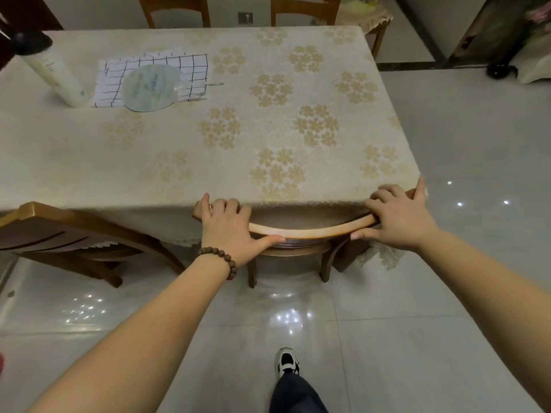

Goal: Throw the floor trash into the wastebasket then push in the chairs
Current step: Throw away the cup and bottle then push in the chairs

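Both hands, left hand (pixel 228 226) and right hand (pixel 396 217), grasp the curved wooden chair (pixel 310 232) top rail

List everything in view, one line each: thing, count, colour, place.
table: one, cream cloth with gold flowers, centre
chair: one, brown wood, near edge, top rail against the table
second chair: one, brown wood, near left, angled away from the table
far chairs: two, brown wood, far side
bottle: one, white with dark cap, table's left
checked cloth: one, white with dark lines, beside the bottle
round fan: one, pale blue, on the checked cloth
floor: pale glossy tiles
bracelet: one, brown beads, left wrist
shoe: one, black and white, bottom centre
left hand: grip on the chair's rail
right hand: grip on the rail's right end
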The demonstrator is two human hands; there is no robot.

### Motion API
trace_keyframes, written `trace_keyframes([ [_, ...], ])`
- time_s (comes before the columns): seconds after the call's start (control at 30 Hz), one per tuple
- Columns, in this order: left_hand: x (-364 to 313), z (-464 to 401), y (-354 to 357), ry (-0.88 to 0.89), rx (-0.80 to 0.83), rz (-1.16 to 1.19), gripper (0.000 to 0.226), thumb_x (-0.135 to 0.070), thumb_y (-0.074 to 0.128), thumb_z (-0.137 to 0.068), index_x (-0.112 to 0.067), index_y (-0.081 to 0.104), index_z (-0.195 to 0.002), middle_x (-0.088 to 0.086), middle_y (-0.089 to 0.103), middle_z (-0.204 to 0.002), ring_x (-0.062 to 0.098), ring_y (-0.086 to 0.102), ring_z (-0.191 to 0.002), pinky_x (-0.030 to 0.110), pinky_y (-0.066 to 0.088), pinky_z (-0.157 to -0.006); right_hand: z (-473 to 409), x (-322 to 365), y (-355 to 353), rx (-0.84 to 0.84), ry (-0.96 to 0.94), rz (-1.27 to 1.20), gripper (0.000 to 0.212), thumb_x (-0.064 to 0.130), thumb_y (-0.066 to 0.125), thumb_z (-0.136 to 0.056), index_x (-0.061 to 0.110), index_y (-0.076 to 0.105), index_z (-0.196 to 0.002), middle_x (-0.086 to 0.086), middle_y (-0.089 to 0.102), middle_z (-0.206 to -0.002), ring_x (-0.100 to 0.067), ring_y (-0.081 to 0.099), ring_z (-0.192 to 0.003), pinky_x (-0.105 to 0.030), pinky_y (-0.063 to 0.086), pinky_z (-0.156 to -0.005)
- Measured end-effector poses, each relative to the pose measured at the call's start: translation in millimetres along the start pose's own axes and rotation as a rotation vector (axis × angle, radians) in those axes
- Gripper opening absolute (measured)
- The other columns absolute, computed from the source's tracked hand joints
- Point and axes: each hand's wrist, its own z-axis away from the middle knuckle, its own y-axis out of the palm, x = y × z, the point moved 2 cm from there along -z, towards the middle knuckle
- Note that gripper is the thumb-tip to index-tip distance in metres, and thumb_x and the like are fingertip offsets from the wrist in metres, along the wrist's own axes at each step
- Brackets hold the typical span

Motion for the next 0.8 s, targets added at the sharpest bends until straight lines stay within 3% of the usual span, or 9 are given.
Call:
trace_keyframes([
  [0.13, -11, -4, -14, 0.015, 0.011, 0.136, 0.122, -0.099, 0.01, -0.053, -0.025, 0.021, -0.149, 0.003, 0.025, -0.156, 0.027, 0.012, -0.145, 0.056, -0.01, -0.114, 2, 33, -8, -0.1, -0.078, -0.081, 0.099, 0.094, 0.021, -0.062, 0.036, 0.035, -0.14, -0.001, 0.029, -0.153, -0.022, 0.006, -0.146, -0.071, -0.01, -0.105],
  [0.23, -39, 0, -7, 0.14, 0.05, 0.03, 0.122, -0.097, 0.001, -0.056, -0.024, 0.002, -0.152, 0.005, 0.003, -0.161, 0.029, -0.009, -0.146, 0.058, -0.007, -0.114, -1, 54, 0, -0.087, -0.084, -0.014, 0.098, 0.093, 0.014, -0.066, 0.036, 0.033, -0.143, -0.001, 0.027, -0.155, -0.025, 0.009, -0.146, -0.073, -0.007, -0.104],
  [0.37, -49, -2, 6, 0.099, 0.057, -0.006, 0.106, -0.09, -0.001, -0.068, -0.026, 0.003, -0.152, 0.005, -0.001, -0.161, 0.031, -0.013, -0.146, 0.056, -0.005, -0.115, 2, 58, 8, -0.141, -0.03, -0.043, 0.089, 0.088, 0.015, -0.075, 0.033, 0.036, -0.143, -0.006, 0.033, -0.152, -0.029, 0.02, -0.143, -0.071, 0.001, -0.107],
  [0.47, -44, -9, 6, 0.11, 0.077, -0.035, 0.104, -0.089, -0.001, -0.069, -0.026, 0.004, -0.153, 0.006, -0.002, -0.161, 0.03, -0.013, -0.146, 0.054, -0.002, -0.116, -2, 62, 9, -0.176, -0.012, -0.064, 0.088, 0.086, 0.015, -0.077, 0.034, 0.026, -0.146, -0.007, 0.02, -0.156, -0.029, 0.011, -0.145, -0.07, 0.003, -0.108],
  [0.6, -35, -12, 6, 0.125, 0.102, -0.065, 0.104, -0.088, 0.001, -0.07, -0.026, 0.004, -0.152, 0.006, 0.001, -0.161, 0.029, -0.007, -0.147, 0.052, 0.0, -0.117, -5, 70, 9, -0.167, 0.018, -0.072, 0.091, 0.087, 0.005, -0.073, 0.037, 0.013, -0.149, -0.006, 0.005, -0.159, -0.028, -0.002, -0.146, -0.066, -0.006, -0.109],
  [0.8, -43, -1, 5, 0.019, 0.089, -0.003, 0.102, -0.085, 0.013, -0.076, -0.019, 0.0, -0.153, 0.006, 0.003, -0.161, 0.028, -0.006, -0.147, 0.052, -0.002, -0.117, -4, 67, 3, -0.021, 0.001, -0.069, 0.094, 0.088, 0.003, -0.069, 0.038, 0.0, -0.149, -0.002, -0.006, -0.159, -0.024, -0.013, -0.145, -0.062, -0.013, -0.11],
])
